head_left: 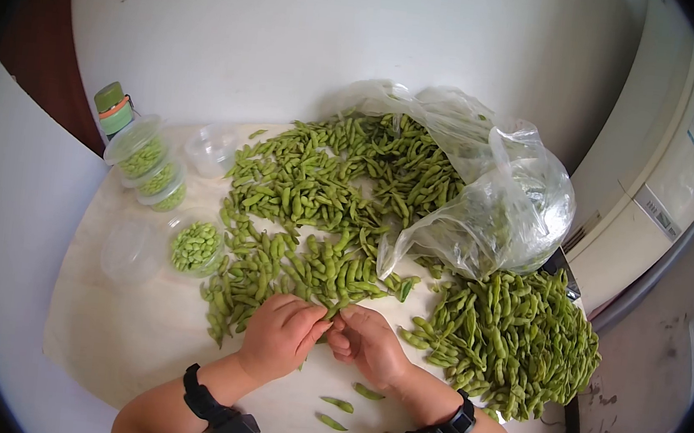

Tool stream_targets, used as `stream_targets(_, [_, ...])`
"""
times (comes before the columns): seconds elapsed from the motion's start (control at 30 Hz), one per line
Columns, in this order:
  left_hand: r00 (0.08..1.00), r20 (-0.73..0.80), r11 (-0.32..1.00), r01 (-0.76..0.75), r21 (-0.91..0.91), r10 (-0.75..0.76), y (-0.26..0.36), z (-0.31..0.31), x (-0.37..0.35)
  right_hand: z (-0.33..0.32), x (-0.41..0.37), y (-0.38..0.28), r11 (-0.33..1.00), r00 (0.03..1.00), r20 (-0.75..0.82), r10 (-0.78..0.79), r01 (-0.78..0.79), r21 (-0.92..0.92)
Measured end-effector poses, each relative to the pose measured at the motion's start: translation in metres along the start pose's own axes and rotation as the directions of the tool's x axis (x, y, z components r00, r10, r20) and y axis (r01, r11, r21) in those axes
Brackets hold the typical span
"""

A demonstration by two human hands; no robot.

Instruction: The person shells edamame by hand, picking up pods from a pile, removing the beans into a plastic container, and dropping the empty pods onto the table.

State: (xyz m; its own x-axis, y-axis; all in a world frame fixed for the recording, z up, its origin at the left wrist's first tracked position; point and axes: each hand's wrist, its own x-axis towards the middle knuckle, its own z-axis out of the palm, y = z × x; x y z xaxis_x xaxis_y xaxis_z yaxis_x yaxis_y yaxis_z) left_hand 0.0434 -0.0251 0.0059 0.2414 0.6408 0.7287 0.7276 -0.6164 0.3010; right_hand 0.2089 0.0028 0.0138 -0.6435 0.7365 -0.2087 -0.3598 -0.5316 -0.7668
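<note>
Head view, looking down: two bare hands meet over the near half of a pale desk (93, 334), with one green pod (332, 310) between their fingertips. The pod lies to the right of the left hand (281, 340) and to the left of the right hand (373, 348), about equally near both. Its long axis seems to run roughly away from the person, though the fingers hide too much to be sure. Each hand is nearly closed, thumb and curled fingers pinching the pod.

Counting outward: a middle heap (300, 187) of pods, too many to number, spreads just beyond the fingers and nearly touches them. A second, right heap (514, 341) lies nearer the right hand. One clear plastic bag (507, 207) drapes over the far right part of the middle heap. Three loose pods (337, 403) lie on the near side of the hands, with perhaps a fourth, too faint to tell.

Nearer the left hand stand one open tub (214, 267) of shelled beans and, beside it, one clear dish or lid (133, 251). Farther back are one clear tub (211, 149), what look like three stacked tubs (127, 139) of beans, and one green bottle (112, 102). Two black wrist devices (200, 394) show, one strapped on each wrist
</note>
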Motion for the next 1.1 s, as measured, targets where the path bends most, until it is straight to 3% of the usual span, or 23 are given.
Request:
stream_targets(0.23, [0.993,0.060,0.993,-0.106,0.047,0.103,-0.001,-0.002,0.002,-0.009,0.002,0.000,0.988,1.000,0.001,-0.001,0.001,-0.156])
stream_targets(0.63, [0.991,0.129,1.000,0.017,0.022,-0.020,0.008,0.005,-0.008,-0.006,0.001,0.006,0.965,0.988,-0.108,-0.107,0.077,-0.252])
stream_targets(0.7, [0.906,0.276,0.906,0.378,-0.188,-0.321,0.010,0.004,-0.008,-0.006,0.002,0.009,0.968,0.988,-0.104,-0.116,0.089,-0.236])
stream_targets(0.73, [0.906,0.275,0.907,0.378,-0.188,-0.321,0.009,0.005,-0.010,-0.004,0.001,0.010,0.963,0.984,-0.109,-0.138,0.107,-0.248])
stream_targets(0.8, [0.754,0.448,0.560,0.657,-0.504,-0.481,0.007,0.008,-0.013,-0.002,0.000,0.010,0.957,0.981,-0.110,-0.160,0.127,-0.260])
stream_targets(0.83, [0.754,0.447,0.561,0.657,-0.503,-0.481,0.005,0.008,-0.012,-0.002,0.000,0.010,0.958,0.981,-0.100,-0.166,0.137,-0.253])
stream_targets(0.9, [0.642,0.634,0.059,0.721,-0.690,-0.432,0.000,0.007,-0.010,-0.003,0.000,0.008,0.958,0.982,-0.084,-0.172,0.147,-0.246])
stream_targets(0.93, [0.642,0.632,0.061,0.721,-0.690,-0.434,0.000,0.005,-0.009,-0.005,0.000,0.006,0.974,0.992,-0.054,-0.114,0.100,-0.205])
stream_targets(1.0, [0.600,0.691,-0.162,0.697,-0.699,-0.402,0.000,0.003,-0.006,-0.006,0.000,0.002,0.985,0.998,-0.021,-0.057,0.053,-0.166])
stream_targets(1.1, [0.601,0.686,-0.150,0.698,-0.701,-0.410,0.002,0.005,-0.006,-0.009,0.000,-0.001,0.996,0.999,-0.048,-0.020,0.016,-0.083])
